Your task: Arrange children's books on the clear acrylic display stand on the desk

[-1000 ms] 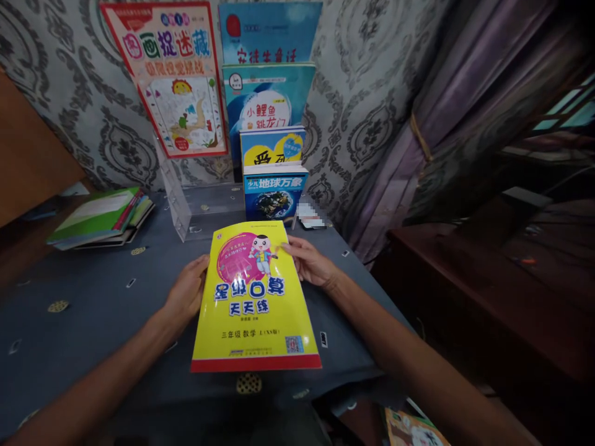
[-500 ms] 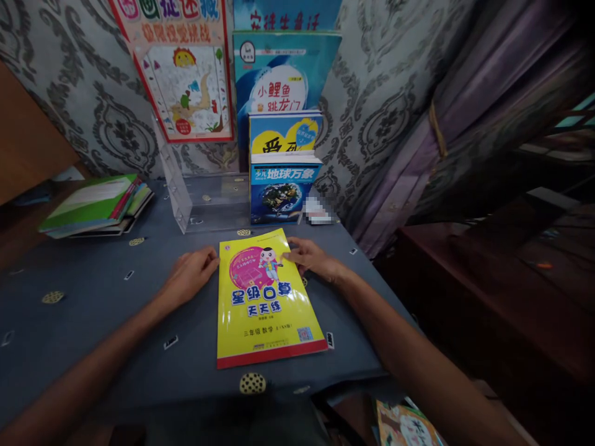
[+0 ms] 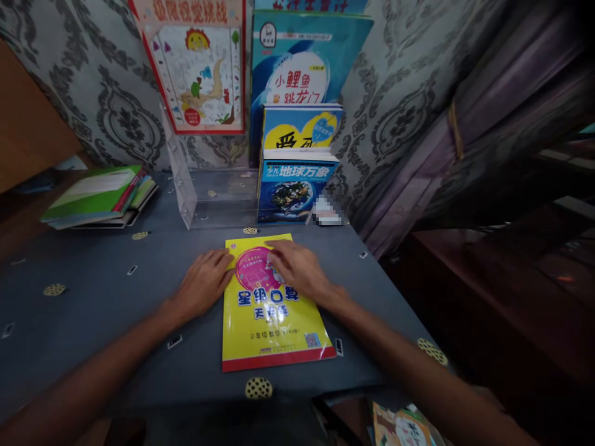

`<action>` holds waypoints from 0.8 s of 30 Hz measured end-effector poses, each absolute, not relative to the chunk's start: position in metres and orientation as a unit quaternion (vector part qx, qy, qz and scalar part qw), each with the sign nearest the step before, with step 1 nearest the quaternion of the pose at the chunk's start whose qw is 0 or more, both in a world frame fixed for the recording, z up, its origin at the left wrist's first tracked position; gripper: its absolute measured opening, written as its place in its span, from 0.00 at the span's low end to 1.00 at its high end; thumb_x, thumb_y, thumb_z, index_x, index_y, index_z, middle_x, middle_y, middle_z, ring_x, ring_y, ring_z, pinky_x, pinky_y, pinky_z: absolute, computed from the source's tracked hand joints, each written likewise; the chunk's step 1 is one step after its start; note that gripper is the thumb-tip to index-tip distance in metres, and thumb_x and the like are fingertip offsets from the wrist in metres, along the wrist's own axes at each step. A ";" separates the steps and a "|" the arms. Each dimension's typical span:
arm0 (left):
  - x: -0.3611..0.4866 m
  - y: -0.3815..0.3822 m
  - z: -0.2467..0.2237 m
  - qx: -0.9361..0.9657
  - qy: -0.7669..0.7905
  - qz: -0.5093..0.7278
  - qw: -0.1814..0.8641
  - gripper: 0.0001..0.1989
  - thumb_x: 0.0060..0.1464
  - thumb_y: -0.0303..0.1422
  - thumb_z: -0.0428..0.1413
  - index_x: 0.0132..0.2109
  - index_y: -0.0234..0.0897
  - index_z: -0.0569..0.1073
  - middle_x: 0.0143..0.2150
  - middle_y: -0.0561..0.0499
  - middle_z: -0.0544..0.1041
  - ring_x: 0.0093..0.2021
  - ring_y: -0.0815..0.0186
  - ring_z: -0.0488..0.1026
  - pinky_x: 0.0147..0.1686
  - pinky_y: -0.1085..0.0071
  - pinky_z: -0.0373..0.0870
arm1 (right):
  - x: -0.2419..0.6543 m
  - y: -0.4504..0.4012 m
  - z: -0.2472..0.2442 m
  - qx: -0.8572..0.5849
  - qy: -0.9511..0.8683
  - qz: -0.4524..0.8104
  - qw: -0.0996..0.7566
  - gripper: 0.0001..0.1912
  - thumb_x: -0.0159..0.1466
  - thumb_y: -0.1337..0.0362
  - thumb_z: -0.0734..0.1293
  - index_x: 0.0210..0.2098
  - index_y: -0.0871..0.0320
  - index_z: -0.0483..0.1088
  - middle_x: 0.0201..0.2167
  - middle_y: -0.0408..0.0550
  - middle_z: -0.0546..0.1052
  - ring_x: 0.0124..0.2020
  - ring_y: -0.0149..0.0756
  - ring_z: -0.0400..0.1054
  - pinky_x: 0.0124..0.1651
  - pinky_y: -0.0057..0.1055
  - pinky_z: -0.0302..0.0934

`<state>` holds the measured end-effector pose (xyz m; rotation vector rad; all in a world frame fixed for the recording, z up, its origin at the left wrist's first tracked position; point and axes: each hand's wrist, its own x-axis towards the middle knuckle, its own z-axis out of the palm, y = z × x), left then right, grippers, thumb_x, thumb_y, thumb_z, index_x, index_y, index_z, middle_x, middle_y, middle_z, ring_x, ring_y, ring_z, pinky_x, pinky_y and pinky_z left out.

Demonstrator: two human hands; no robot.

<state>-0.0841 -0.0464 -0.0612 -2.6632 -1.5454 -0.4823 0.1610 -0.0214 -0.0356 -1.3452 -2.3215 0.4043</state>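
A yellow workbook (image 3: 274, 337) with a red band along its bottom lies closed on the blue-grey tablecloth, cover up. On its upper left edge rests my left hand (image 3: 204, 282), open, fingertips just over the cover. My right hand (image 3: 300, 269) lies open across the upper right of the cover, fingers reaching toward the pink circle and hiding part of the cartoon figure and the title.
Behind the workbook stands a clear acrylic rack (image 3: 218, 210) with several upright books, an earth book (image 3: 292, 192) in front. A stack of books (image 3: 100, 192) lies at the left. A purple curtain (image 3: 413, 186) hangs at the right; another book (image 3: 402, 427) lies below the table edge.
My right hand has moved left from the workbook's right edge onto its cover. My left hand has come from beside the left edge onto it. The camera view has shifted slightly.
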 end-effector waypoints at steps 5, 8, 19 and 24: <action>-0.087 -0.046 -0.061 -0.855 -0.493 -0.158 -0.014 0.13 0.63 0.30 0.48 0.52 0.37 0.71 0.53 0.41 0.77 0.53 0.53 0.72 0.52 0.53 0.71 | 0.105 -0.016 -0.047 -0.307 -0.901 0.245 0.182 0.30 0.73 0.49 0.55 0.69 0.58 0.56 0.67 0.58 0.65 0.67 0.46 0.59 0.67 0.46 0.57; -0.090 -0.046 -0.062 -0.855 -0.492 -0.165 -0.022 0.13 0.63 0.30 0.48 0.52 0.38 0.71 0.53 0.41 0.77 0.54 0.52 0.72 0.51 0.54 0.71 | 0.094 -0.007 -0.052 -0.308 -0.900 0.263 0.159 0.35 0.72 0.45 0.54 0.70 0.62 0.52 0.70 0.61 0.58 0.71 0.50 0.52 0.70 0.51 0.50; -0.092 -0.044 -0.063 -0.846 -0.502 -0.176 -0.044 0.14 0.66 0.35 0.47 0.52 0.39 0.73 0.58 0.41 0.76 0.59 0.51 0.70 0.54 0.52 0.69 | 0.160 0.009 -0.069 -0.379 -0.873 0.254 0.171 0.37 0.71 0.42 0.52 0.70 0.59 0.54 0.72 0.60 0.56 0.73 0.49 0.48 0.72 0.53 0.46; -0.092 -0.044 -0.062 -0.845 -0.502 -0.178 -0.033 0.13 0.65 0.34 0.47 0.50 0.39 0.73 0.57 0.41 0.77 0.58 0.50 0.70 0.53 0.52 0.69 | 0.198 0.017 -0.077 -0.408 -0.854 0.246 0.210 0.34 0.73 0.45 0.49 0.68 0.59 0.58 0.70 0.58 0.59 0.72 0.46 0.51 0.72 0.53 0.46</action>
